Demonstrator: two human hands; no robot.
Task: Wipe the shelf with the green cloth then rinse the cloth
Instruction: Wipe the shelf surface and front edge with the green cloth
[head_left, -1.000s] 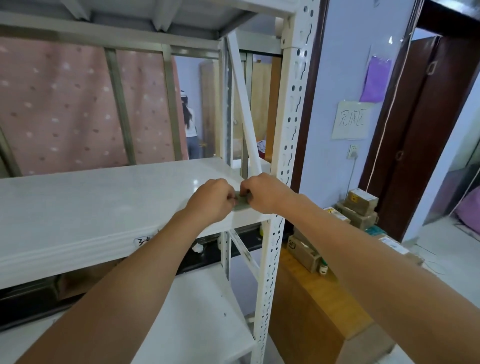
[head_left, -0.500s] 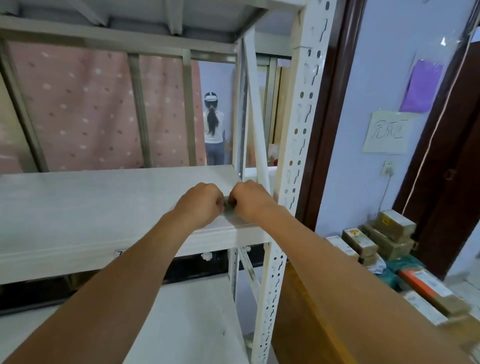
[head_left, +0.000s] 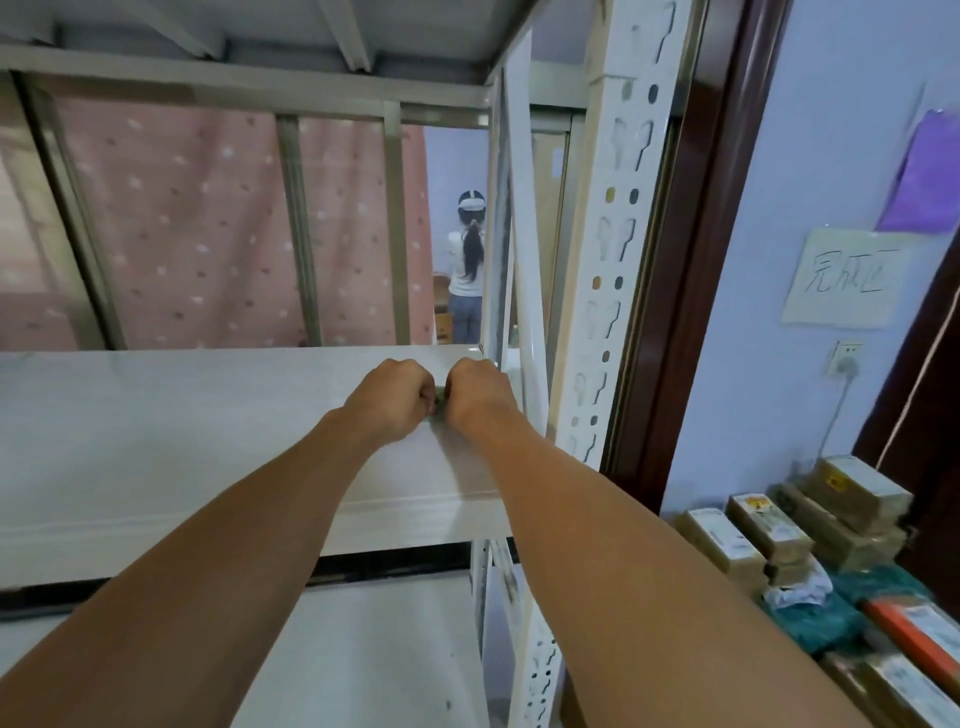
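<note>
Green cloth (head_left: 440, 404) barely showing at mid-frame, pinched between left hand (head_left: 395, 397) and right hand (head_left: 475, 392) fisted together on white shelf (head_left: 156, 441); wiping step seemingly in hand, leftward sweep across the board likely due next.

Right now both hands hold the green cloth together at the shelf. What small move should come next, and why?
Probably draw the green cloth leftward along the shelf. The left hand and right hand grip it bunched between them, only a sliver showing, near the shelf's right end beside the perforated post, so most of the surface lies to their left.
</note>
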